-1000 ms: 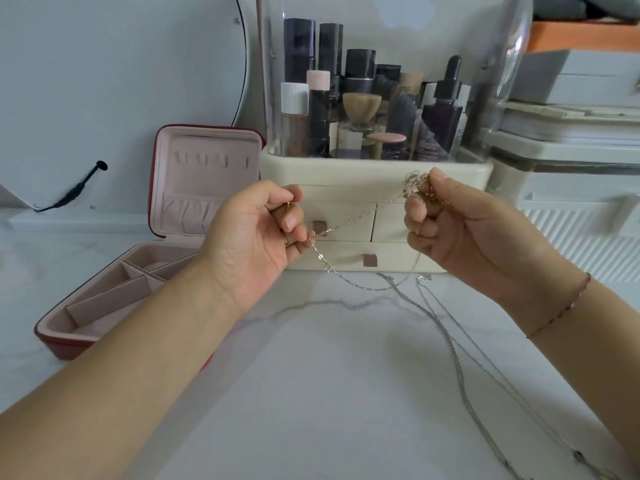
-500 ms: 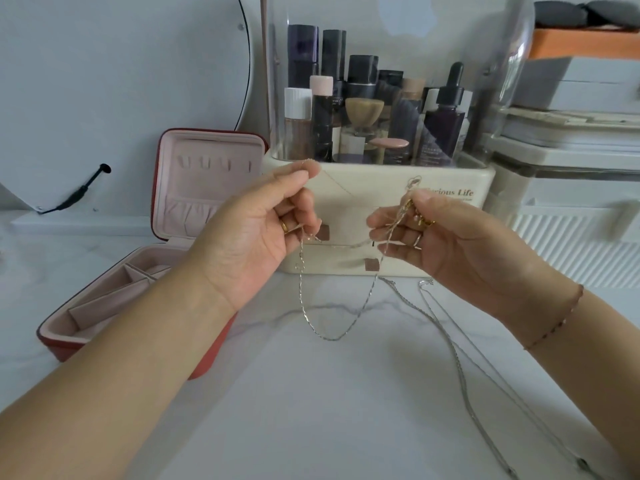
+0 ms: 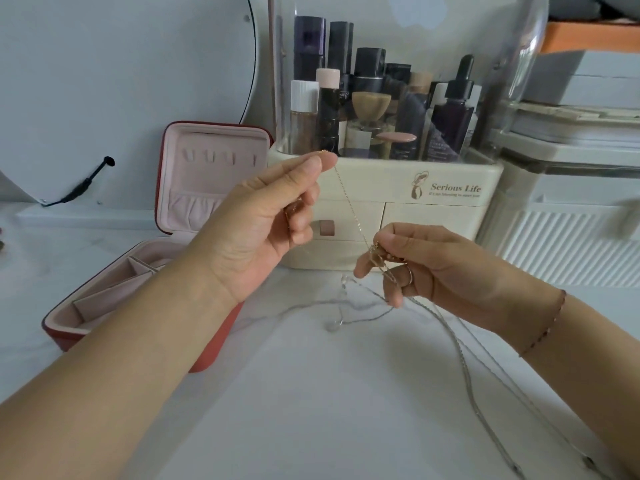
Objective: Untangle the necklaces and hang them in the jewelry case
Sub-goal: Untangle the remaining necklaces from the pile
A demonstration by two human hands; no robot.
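Left hand (image 3: 270,216) pinches gold chain (image 3: 349,202) end taut; right hand (image 3: 426,268) pinches knot (image 3: 375,251). Chain light, limp, snap-prone: hold beside knot, tug gently.

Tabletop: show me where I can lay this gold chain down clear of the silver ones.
Bare marble tabletop lies near you, between the jewelry case and the silver chains. Crowded: below the right hand, where silver chains loop and trail right, and along the back against the cosmetics organizer.
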